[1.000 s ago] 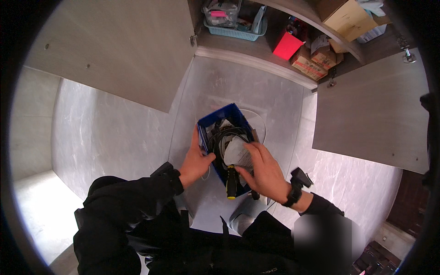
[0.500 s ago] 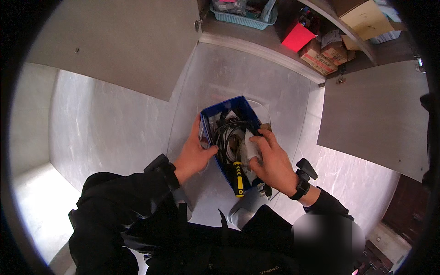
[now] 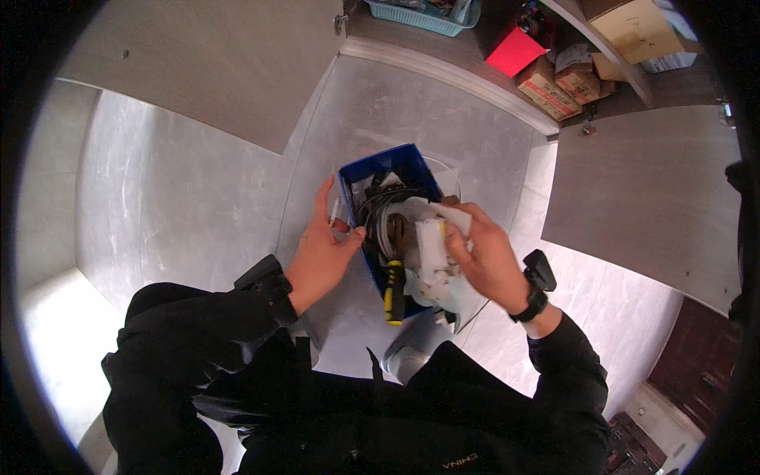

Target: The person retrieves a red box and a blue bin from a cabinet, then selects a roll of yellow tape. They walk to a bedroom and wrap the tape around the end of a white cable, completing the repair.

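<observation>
Shown were two hands [image 3: 323, 255], two black wristbands [image 3: 532, 307], one blue box [image 3: 416, 162], one yellow-and-black handle [image 3: 394, 293] at the box's near edge, two cabinet doors [image 3: 206, 71], one light-blue basket [image 3: 423, 17] and one red container [image 3: 516, 53].

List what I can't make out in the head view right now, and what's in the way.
All in the head view:
- Bottom of the blue box: covered by black cables and other contents.
- What the pale plastic bag holds: blurred, partly behind the right hand.
- Far end of the yellow-and-black handle: hidden among the contents.
- Light-blue basket: cut off by the top edge.
</observation>
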The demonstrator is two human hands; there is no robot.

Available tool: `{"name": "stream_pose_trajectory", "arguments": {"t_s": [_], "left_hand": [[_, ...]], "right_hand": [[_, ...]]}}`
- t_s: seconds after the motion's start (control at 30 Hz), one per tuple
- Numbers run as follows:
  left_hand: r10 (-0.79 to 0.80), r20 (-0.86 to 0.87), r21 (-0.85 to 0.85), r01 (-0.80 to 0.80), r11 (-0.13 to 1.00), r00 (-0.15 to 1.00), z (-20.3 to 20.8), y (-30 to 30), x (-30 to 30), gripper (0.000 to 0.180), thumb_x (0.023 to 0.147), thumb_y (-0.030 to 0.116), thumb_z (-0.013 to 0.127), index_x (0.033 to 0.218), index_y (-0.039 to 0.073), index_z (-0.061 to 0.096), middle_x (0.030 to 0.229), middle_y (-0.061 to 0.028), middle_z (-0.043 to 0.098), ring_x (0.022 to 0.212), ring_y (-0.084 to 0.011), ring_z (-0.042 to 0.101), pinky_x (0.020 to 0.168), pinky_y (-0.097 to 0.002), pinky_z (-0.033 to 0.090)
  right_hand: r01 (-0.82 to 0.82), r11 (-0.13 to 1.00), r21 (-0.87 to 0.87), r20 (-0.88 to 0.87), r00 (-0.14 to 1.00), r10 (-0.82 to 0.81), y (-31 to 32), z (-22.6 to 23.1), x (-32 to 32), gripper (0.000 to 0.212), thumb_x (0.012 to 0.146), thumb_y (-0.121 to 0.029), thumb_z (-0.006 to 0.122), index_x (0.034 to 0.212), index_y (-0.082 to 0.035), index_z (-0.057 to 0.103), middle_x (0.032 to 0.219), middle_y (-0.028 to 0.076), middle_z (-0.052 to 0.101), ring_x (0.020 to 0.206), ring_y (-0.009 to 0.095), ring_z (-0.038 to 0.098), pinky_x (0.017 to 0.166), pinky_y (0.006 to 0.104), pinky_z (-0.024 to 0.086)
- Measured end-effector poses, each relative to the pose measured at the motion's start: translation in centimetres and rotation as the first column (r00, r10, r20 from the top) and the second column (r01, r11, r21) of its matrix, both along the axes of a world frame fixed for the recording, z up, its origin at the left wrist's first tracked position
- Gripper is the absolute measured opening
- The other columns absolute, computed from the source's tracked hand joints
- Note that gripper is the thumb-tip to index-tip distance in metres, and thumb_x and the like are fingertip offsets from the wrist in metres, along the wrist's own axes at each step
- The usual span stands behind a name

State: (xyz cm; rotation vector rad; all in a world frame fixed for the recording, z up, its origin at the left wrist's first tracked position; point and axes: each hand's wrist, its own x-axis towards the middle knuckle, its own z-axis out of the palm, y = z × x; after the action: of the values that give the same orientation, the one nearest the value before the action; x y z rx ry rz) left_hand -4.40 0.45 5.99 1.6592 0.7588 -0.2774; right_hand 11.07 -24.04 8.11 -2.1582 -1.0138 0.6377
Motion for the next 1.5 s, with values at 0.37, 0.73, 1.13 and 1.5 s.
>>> {"name": "stream_pose_trajectory", "arguments": {"t_s": [0.37,0.73,1.13,1.5], "left_hand": [[0.055,0.029,-0.072,-0.053,0.996,0.998,1.0,-0.3,-0.4,0.024,0.110,0.011,0.056,0.134,0.010,0.056,0.094,-0.0033,0.057,0.070,-0.0087,0.053,0.062,-0.0289,0.045],[0.147,0.006,-0.113,-0.145,0.983,0.989,0.0,-0.2,-1.8,0.014,0.111,0.007,0.050,0.121,0.005,0.061,0.099,-0.0018,0.058,0.072,-0.0087,0.053,0.064,-0.0259,0.045],[0.143,0.013,-0.060,-0.142,0.988,0.990,-0.8,-0.3,-1.1,0.019,0.107,0.013,0.061,0.122,0.002,0.059,0.105,-0.0056,0.062,0.077,-0.0111,0.059,0.067,-0.0286,0.049],[-0.015,-0.029,0.103,0.018,0.994,0.999,-2.7,0.9,-0.6,0.036,0.098,0.021,0.080,0.116,0.002,0.056,0.102,-0.0051,0.063,0.079,-0.0101,0.059,0.068,-0.0275,0.050]], "right_hand": [[0.718,0.614,0.327,-0.849,0.509,-0.143,-7.0,-6.1,11.7,0.043,0.115,-0.028,0.056,0.152,-0.005,0.057,0.141,0.010,0.068,0.128,0.024,0.066,0.110,0.0410,0.055],[0.906,0.422,-0.024,-0.872,0.187,-0.452,-14.2,-20.9,15.0,0.047,0.114,-0.026,0.060,0.155,-0.007,0.048,0.143,0.010,0.062,0.125,0.028,0.063,0.108,0.0446,0.053],[-0.274,0.942,0.194,0.518,0.844,0.139,0.2,-5.0,5.5,0.037,0.088,-0.002,0.074,0.124,-0.006,0.070,0.130,0.012,0.069,0.126,0.036,0.062,0.111,0.0459,0.048],[-0.642,0.757,-0.119,0.558,0.588,0.586,8.9,-6.1,4.1,0.026,0.091,-0.011,0.068,0.116,-0.016,0.068,0.111,0.003,0.067,0.110,0.024,0.064,0.098,0.0382,0.048]]}}
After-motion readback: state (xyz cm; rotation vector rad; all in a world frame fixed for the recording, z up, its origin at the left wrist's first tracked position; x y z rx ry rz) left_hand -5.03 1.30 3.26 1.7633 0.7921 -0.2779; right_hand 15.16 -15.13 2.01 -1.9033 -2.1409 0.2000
